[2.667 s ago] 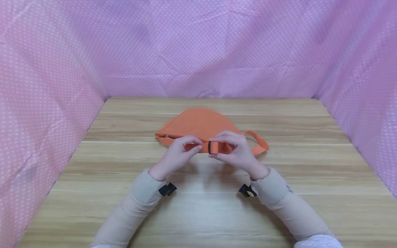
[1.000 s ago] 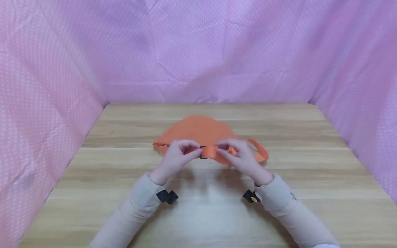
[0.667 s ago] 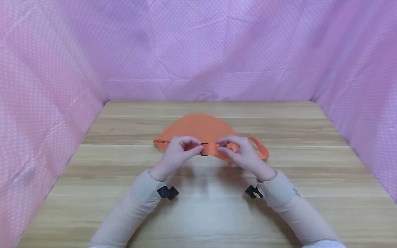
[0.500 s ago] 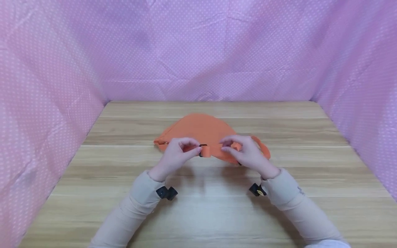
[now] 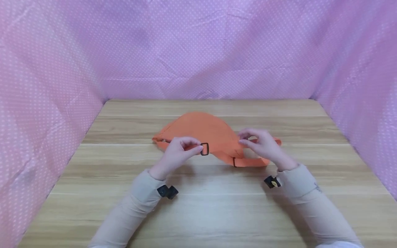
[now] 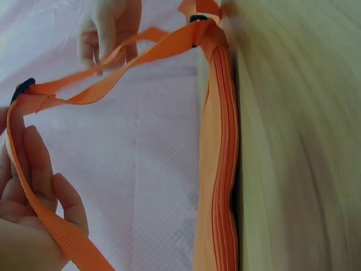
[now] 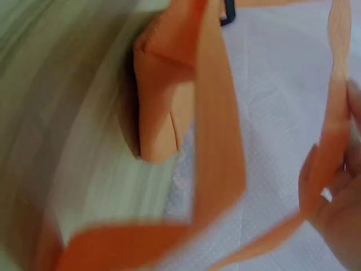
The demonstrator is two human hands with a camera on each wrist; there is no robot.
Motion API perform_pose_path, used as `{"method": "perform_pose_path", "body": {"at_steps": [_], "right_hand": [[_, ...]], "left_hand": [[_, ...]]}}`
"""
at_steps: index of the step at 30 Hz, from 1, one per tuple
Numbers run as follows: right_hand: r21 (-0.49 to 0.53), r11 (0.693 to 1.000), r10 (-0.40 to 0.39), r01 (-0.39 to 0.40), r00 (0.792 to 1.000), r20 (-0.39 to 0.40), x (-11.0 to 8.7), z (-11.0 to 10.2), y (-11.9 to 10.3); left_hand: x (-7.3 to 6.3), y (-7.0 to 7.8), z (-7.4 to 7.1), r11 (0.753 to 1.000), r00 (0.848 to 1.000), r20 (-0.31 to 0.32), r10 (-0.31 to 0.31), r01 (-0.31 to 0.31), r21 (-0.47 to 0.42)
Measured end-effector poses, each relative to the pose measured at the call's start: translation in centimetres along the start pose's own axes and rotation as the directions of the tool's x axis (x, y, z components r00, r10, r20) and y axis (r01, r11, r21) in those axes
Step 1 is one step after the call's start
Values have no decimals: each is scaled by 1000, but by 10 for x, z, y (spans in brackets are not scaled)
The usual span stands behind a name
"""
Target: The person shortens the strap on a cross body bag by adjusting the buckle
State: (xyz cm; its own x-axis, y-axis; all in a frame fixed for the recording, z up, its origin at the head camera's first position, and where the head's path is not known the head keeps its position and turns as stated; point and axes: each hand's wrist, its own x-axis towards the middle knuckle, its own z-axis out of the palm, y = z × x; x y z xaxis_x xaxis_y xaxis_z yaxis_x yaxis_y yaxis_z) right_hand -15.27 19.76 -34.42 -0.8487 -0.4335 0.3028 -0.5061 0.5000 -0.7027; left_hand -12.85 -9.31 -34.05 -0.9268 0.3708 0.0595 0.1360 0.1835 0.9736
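Observation:
An orange waist bag (image 5: 198, 129) lies on the table, its zipper (image 6: 225, 152) showing in the left wrist view. My left hand (image 5: 175, 156) pinches the strap at a dark slide buckle (image 5: 208, 148), held above the bag's near edge. Thumb and fingers of my right hand (image 5: 263, 146) pinch the orange strap (image 7: 333, 141) farther right. Between the two hands the strap runs nearly straight. A second dark ring (image 5: 234, 162) sits on the strap near the bag's right end, and a loop of strap (image 5: 252, 162) hangs below my right hand.
The wooden table (image 5: 204, 213) extends around the bag on all sides. Pink dotted cloth (image 5: 198, 51) rises behind the table and along both sides. A small black device (image 5: 167, 192) is strapped at each wrist.
My right hand has moved right, drawing the strap with it. The small strap loop at the slide buckle has flattened out, and the second ring has come into view. My left hand stays nearly still.

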Motion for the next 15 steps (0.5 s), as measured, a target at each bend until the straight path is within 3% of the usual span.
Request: {"method": "perform_pose_path", "body": {"at_steps": [4, 8, 12, 15], "right_hand": [[17, 987, -159, 160, 986, -52, 1, 19, -16], [8, 940, -340, 342, 936, -89, 6, 42, -35], [26, 910, -407, 414, 903, -141, 12, 57, -43], [27, 904, -416, 426, 893, -171, 13, 62, -43]], "left_hand": [[3, 1, 5, 999, 999, -36, 22, -20, 34], [6, 3, 11, 998, 998, -45, 45, -43, 44], [8, 5, 18, 998, 998, -14, 56, -57, -23], [8, 5, 20, 997, 998, 1, 57, -57, -52]]}}
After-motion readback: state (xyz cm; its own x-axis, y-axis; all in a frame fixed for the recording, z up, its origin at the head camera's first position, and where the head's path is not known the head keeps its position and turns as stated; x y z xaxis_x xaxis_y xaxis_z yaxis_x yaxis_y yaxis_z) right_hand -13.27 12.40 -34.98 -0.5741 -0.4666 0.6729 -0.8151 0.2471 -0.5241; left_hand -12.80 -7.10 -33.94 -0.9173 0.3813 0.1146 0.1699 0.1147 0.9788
